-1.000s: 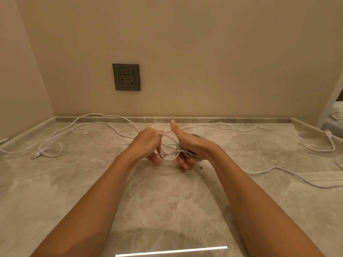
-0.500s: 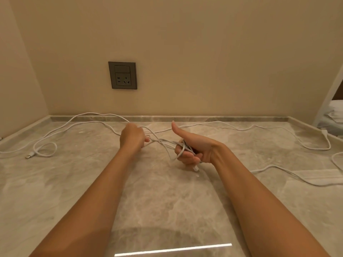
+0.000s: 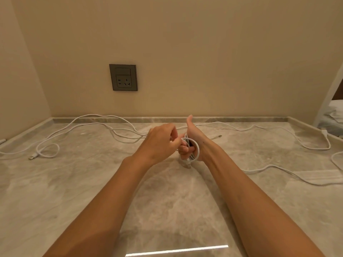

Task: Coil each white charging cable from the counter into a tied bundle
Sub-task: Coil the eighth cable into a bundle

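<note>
A left hand (image 3: 159,143) and a right hand (image 3: 193,135) meet just above a shiny beige marble counter (image 3: 167,201). They are below the dark grey square wall socket (image 3: 123,77) and a bit to its right. The right hand has its thumb pointing up, and its other fingers are curled round a small bundle of white charging cable (image 3: 197,151). The bundle loops round those fingers. One short end of the bundle, with a plug (image 3: 189,165), hangs down under the hand, close to the counter. The left hand is right next to the bundle, on the side nearer the socket. Its fingers are bent in, and it seems to pinch a bit of the cable at the top of the bundle, but the fingertips are partly hidden, so this is hard to see. A long loose white cable (image 3: 59,148) lies on the counter far below and left of the socket. It makes a small loop there and ends in a silver plug (image 3: 33,157). Another loose white cable (image 3: 272,166) snakes over the counter far to the right of the socket. The socket sits on a plain beige wall (image 3: 204,52). Some white bedding (image 3: 336,115) shows far to the right of the socket.
</note>
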Tool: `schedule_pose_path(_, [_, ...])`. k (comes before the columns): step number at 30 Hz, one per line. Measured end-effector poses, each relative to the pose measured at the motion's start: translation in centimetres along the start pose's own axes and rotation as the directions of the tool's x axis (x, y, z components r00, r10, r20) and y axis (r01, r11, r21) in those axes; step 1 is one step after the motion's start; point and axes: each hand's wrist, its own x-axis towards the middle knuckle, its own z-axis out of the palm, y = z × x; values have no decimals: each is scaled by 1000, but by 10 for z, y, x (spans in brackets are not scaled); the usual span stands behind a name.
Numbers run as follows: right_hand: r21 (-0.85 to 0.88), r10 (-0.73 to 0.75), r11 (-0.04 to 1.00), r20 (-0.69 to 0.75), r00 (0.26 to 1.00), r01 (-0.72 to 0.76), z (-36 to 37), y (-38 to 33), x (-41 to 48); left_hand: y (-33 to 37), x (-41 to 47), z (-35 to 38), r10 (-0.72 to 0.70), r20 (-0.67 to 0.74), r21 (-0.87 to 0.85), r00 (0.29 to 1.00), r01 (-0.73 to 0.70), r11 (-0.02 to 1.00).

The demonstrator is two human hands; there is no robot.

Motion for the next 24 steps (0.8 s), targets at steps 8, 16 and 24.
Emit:
schedule_pose_path(8, [-9,12,1000,-231,973,-15,7,-3,0,-1,4,-7,-83,172,-58,982,94,994])
schedule_pose_path(16, [-66,-97,994,-241,966,83,12,-7,-3,1,13,-2,-435,93,-554,896,410,725])
schedule_pose_path(24, [-425,-361,894,-499,788,140,9,-3,-2,-21,42,2,-717,-116,-592,687,532,605])
